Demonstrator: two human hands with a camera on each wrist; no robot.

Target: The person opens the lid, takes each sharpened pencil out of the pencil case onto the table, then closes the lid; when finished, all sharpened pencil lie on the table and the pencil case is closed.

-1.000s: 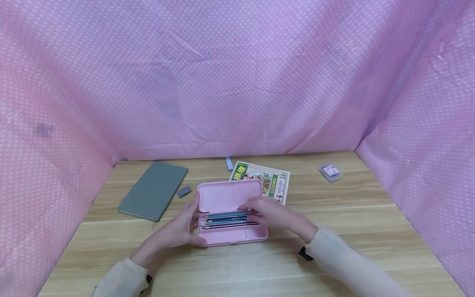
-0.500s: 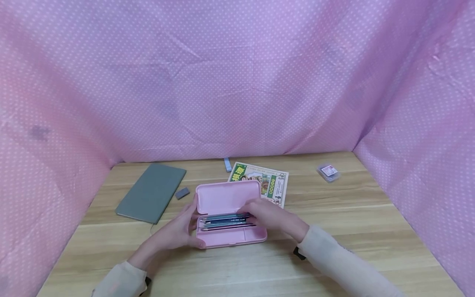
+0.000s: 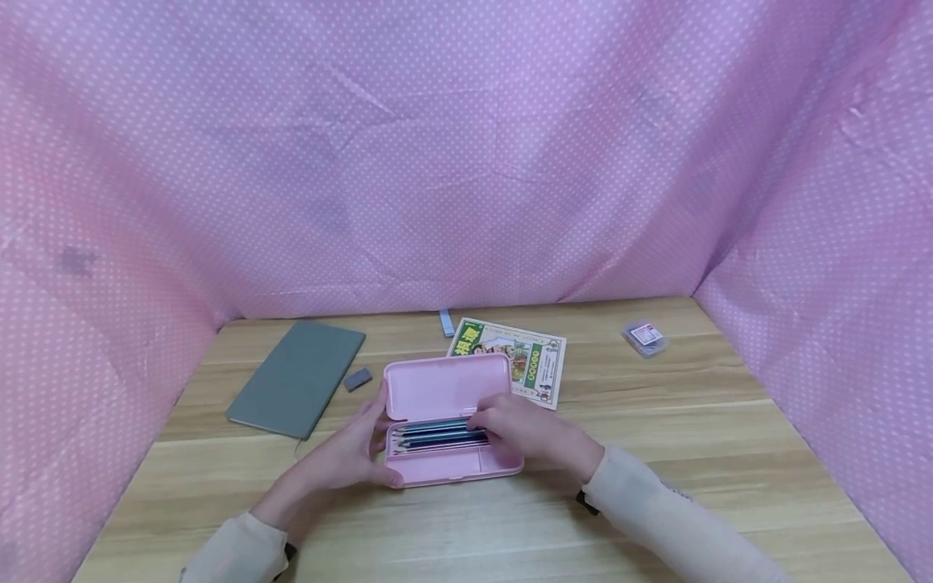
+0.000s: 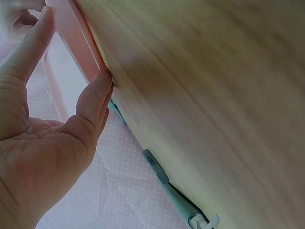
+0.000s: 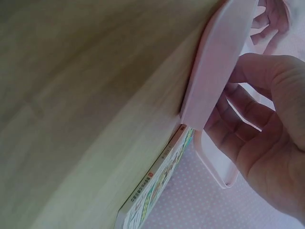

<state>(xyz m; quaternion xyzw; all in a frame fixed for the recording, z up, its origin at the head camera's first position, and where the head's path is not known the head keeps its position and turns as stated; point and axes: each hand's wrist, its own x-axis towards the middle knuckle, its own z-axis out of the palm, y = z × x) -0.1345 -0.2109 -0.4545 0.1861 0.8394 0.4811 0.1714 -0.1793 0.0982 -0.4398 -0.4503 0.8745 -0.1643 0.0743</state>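
Note:
An opened pink pencil case [image 3: 446, 389] lies on the table, its lid tipped back. Several pencils [image 3: 433, 435] in blue-green, dark and purple tones lie in its rear compartment, points to the left. My left hand [image 3: 342, 455] grips the case's left end, thumb at the front corner and fingers behind; the left wrist view shows fingertips against the case wall [image 4: 78, 40]. Over the pencils' right ends, my right hand [image 3: 526, 429] reaches into the case with bent fingers. Its fingertips are hidden, also in the right wrist view behind the case's side [image 5: 217, 67].
A green notebook [image 3: 299, 379] and a grey eraser [image 3: 358, 379] lie to the left. Behind the case are an illustrated booklet [image 3: 543, 368] and a light-blue strip [image 3: 447, 324]. A small clear box [image 3: 645, 338] sits far right. Pink dotted cloth [image 3: 466, 162] surrounds the table.
My right hand has shifted slightly within the case, its fingers drawing closer together over the pencil ends. The pencils have shifted among themselves. My left hand keeps its hold on the case.

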